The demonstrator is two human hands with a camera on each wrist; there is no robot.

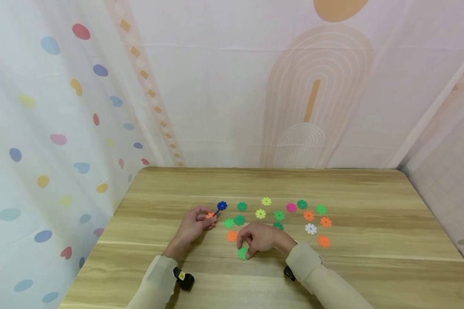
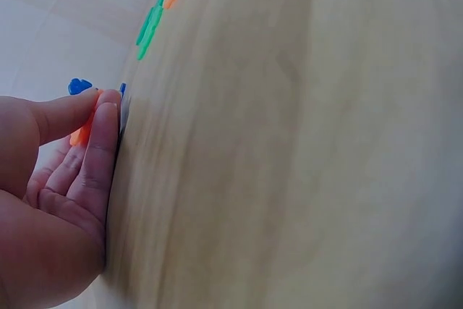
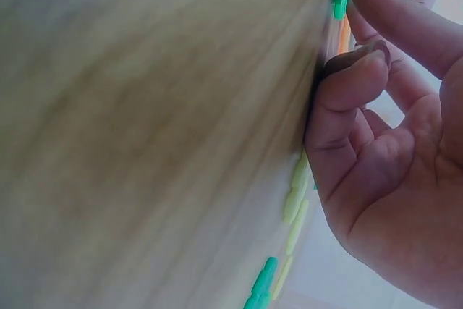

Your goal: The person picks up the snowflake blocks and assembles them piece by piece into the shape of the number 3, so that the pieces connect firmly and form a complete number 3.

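Hands on wooden table (image 1: 147, 257), left hand (image 1: 193, 224) pinching orange-and-blue snowflake discs (image 1: 215, 211), right hand (image 1: 264, 239) touching flat green disc (image 1: 242, 253)

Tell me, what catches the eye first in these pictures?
Probably the scatter of bright snowflake discs in green, orange, yellow, pink and white across the middle of the wooden table. Near its front, the left hand pinches an orange disc joined to a blue disc, while the right hand touches a green disc lying flat.
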